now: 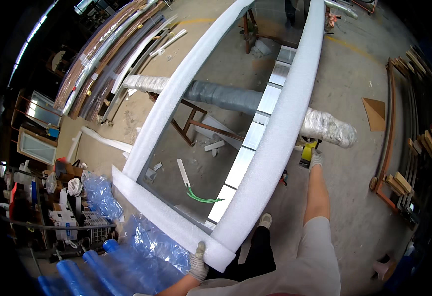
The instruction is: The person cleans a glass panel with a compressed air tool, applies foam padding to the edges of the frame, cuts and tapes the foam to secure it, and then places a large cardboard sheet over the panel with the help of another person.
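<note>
A long rectangular frame (295,84), its edges covered in white foam, stretches away from me across a padded crossbar (226,96). My left hand (197,264), in a striped knit glove, grips the foam at the near corner, thumb on top and fingers partly hidden. Out beyond the frame's right side, my gloved right hand (315,159) is closed on a yellow tape dispenser (307,153) with a dark handle. Silvery metal panels (238,165) line the inside of the right edge. Green cords (203,198) hang near the frame's close end.
Blue plastic film (159,241) and a loaded cart (73,217) stand at the lower left. Wrapped long profiles (107,54) lie at the far left. A rack with wooden blocks (398,182) is on the right. Another person's leg (290,10) shows beyond the far end.
</note>
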Tool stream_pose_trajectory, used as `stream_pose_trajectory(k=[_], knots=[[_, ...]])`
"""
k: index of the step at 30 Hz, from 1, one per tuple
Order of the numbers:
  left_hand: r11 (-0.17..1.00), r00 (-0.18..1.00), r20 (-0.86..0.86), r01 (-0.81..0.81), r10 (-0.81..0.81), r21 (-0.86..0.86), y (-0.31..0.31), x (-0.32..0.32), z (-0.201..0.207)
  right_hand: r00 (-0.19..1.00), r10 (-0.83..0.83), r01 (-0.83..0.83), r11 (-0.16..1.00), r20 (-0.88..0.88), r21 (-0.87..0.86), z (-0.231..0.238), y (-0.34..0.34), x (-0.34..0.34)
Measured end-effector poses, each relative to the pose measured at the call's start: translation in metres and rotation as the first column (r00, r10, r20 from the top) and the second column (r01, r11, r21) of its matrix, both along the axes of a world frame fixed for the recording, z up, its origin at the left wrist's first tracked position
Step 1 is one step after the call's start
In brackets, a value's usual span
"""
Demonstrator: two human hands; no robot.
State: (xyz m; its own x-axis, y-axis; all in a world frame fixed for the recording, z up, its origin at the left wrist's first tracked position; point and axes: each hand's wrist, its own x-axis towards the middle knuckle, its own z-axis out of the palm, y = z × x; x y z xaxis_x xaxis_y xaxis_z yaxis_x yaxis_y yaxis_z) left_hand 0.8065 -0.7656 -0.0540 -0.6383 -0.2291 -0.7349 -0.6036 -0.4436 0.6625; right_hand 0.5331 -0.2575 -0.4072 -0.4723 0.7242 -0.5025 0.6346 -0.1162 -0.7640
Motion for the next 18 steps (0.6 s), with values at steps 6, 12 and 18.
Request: stream_pose_trajectory(k=[6, 12, 18], knots=[[0.999, 0.999, 0.026, 0.028, -0.029, 0.033, 0.006, -0.002, 0.024, 0.875, -0.262, 0.309, 0.949, -0.407, 0.053, 0.083, 0.067, 0.096], [0.961, 0.985, 0.041, 0.157, -0.170, 0.228, -0.019, -0.004, 0.014, 0.649, -0.071, 0.425, 0.859, -0.758, 0.284, 0.328, 0.040, 0.191], [0.612, 0.607, 0.187, 0.790, -0.773, -0.032, -0.070, 0.005, 0.023, 0.068, -0.364, -0.570, 0.750, -0.929, -0.336, 0.510, -0.104, 0.254]])
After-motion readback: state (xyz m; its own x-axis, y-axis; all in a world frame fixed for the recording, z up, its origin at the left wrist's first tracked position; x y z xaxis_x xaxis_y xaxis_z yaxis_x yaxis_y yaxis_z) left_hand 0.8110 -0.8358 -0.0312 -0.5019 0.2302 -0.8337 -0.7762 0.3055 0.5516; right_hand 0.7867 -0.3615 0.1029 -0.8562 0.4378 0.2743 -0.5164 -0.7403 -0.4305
